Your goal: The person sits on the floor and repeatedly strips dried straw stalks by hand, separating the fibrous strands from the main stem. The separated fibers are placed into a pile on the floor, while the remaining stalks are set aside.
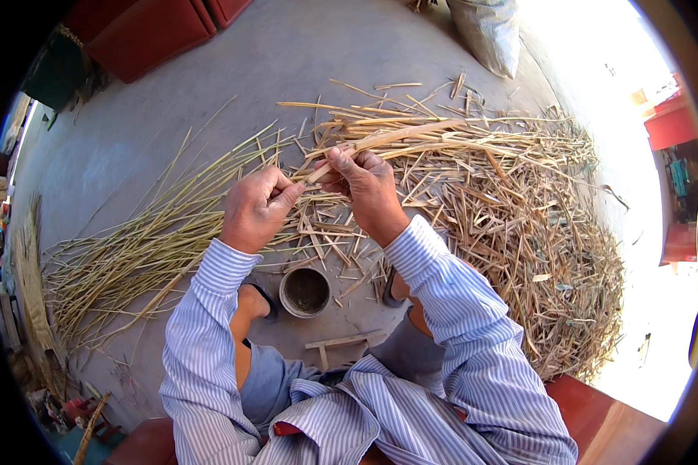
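Observation:
A dry, pale tan stalk (395,137) slants up to the right in front of me, held in both hands. My left hand (260,208) is closed, its thumb and forefinger pinching the stalk's near end. Beside it my right hand (368,190) grips the stalk a little farther along, thumb on top and fingers curled beneath. Below the hands, between my feet, stands a round grey bowl (305,315) with a dark inside. Under and beyond the stalk, more long dry stalks (473,141) lie on the floor, partly hidden by my right hand.
Thin greenish stalks (132,260) fan out at left. A large heap of dry husks and broken pieces (551,263) covers the right side. A small wooden piece (345,341) lies near my legs. At the back are red furniture (151,39) and a pale sack (490,35).

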Motion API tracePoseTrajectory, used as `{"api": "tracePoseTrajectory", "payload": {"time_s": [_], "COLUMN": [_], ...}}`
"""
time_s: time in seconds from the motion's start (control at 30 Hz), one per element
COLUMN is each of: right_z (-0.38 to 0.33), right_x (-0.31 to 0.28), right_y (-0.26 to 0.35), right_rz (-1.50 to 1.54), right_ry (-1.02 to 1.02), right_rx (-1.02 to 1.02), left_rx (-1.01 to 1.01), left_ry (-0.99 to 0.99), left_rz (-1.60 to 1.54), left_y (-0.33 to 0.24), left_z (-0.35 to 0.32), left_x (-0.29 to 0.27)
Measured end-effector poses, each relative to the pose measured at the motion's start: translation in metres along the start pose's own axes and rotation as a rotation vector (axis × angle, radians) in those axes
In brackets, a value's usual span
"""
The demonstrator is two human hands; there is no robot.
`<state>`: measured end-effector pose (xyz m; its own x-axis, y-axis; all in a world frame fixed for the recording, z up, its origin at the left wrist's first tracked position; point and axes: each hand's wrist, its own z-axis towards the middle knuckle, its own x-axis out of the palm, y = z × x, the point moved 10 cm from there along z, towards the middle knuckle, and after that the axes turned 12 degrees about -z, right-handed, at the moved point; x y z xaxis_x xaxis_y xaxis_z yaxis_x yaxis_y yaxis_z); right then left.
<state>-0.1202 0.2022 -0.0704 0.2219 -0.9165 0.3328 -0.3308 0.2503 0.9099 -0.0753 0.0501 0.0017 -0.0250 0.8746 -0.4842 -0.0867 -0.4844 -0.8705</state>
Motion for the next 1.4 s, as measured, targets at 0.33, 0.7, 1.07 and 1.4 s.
{"api": "tracePoseTrajectory", "payload": {"time_s": [0.33, 0.7, 1.07, 1.4], "right_z": [0.028, 0.008, 0.02, 0.004], "right_x": [-0.078, 0.0, -0.097, -0.027], "right_y": [0.003, 0.005, 0.03, 0.037], "right_rz": [0.14, -0.221, 0.337, -0.408], "right_ry": [-0.237, 0.031, -0.326, -0.07], "right_rx": [0.14, 0.011, 0.06, -0.228], "left_rx": [0.069, 0.166, -0.216, -0.006], "left_ry": [0.069, 0.004, 0.137, 0.102], "left_rz": [0.338, 0.021, -0.447, 0.014], "left_y": [0.008, 0.017, 0.048, 0.054], "left_z": [-0.032, -0.017, -0.026, -0.024], "left_x": [-0.055, -0.006, -0.007, -0.002]}}
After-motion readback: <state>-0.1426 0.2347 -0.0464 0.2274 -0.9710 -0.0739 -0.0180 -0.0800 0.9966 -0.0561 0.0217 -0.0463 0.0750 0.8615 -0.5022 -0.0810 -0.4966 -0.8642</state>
